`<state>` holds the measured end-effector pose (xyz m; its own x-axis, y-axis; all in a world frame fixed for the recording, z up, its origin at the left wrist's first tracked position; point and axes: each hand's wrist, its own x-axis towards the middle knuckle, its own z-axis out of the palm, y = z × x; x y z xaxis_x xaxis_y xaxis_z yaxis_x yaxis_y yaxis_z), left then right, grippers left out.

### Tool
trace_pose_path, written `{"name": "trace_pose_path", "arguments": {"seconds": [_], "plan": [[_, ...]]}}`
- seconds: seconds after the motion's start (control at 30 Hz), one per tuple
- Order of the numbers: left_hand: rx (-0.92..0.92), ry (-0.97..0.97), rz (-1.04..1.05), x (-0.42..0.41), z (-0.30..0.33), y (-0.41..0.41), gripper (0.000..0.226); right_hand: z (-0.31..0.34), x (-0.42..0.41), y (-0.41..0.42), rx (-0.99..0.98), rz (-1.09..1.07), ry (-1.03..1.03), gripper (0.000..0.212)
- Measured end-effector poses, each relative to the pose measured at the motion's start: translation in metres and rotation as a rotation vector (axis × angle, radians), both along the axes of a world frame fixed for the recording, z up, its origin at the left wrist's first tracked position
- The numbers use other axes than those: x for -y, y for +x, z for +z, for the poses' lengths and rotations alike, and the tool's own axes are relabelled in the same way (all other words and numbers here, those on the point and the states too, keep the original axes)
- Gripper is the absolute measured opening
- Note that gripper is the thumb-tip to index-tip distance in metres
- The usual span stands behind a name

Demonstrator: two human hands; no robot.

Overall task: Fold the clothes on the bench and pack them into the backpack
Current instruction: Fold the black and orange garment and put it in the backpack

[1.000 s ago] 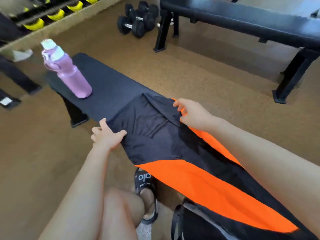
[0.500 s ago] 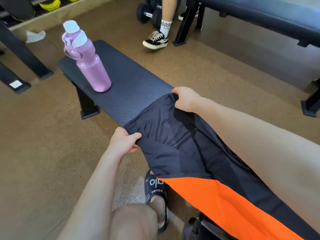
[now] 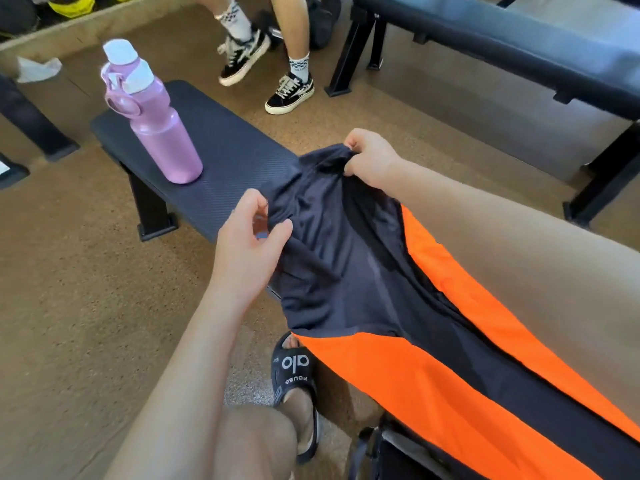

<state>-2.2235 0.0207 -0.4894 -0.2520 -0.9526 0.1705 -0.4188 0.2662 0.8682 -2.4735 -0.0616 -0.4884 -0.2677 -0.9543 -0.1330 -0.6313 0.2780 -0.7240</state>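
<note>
A black-and-orange garment lies stretched along the dark tabletop, its black end lifted and bunched between both hands while the orange panels trail back toward the lower right. The left hand has its grip closed on the near corner of the black fabric — thumb and fingers pinching a fold at the tabletop's near edge. The right hand has its grip closed on the far corner, knuckles up, the cloth gathered in its fingers just above the tabletop's far edge. Between the two hands the fabric sags in loose creases. A purple water bottle with a white cap stands upright on the far end of the tabletop, apart from the garment. At the bottom edge, below the garment, part of a dark backpack shows — whether it is open cannot be told. A black slide sandal on the person's foot rests on the brown floor beside it. Another person's legs in dark sneakers stand beyond the tabletop, near a second bench.
</note>
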Motion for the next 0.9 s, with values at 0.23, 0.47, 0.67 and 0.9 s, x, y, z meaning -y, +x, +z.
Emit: {"name": "trace_pose_path", "arguments": {"seconds": [0.23, 0.47, 0.67, 0.9], "plan": [[0.101, -0.226, -0.579, -0.085, 0.035, -0.054, 0.026, 0.026, -0.101, -0.059, 0.46, -0.102, -0.08, 0.039], [0.379, -0.495, -0.97, -0.172, 0.003, -0.113, 0.024, 0.002, -0.264, -0.127, 0.436, -0.228, -0.109, 0.04], [0.582, -0.65, -1.162, -0.224, -0.054, -0.144, 0.029, -0.038, -0.344, -0.147, 0.342, -0.287, 0.095, 0.034], [0.722, -0.691, -1.238, -0.223, -0.066, -0.145, 0.035, -0.055, -0.356, -0.154, -0.075, -0.277, 0.131, 0.047]]}}
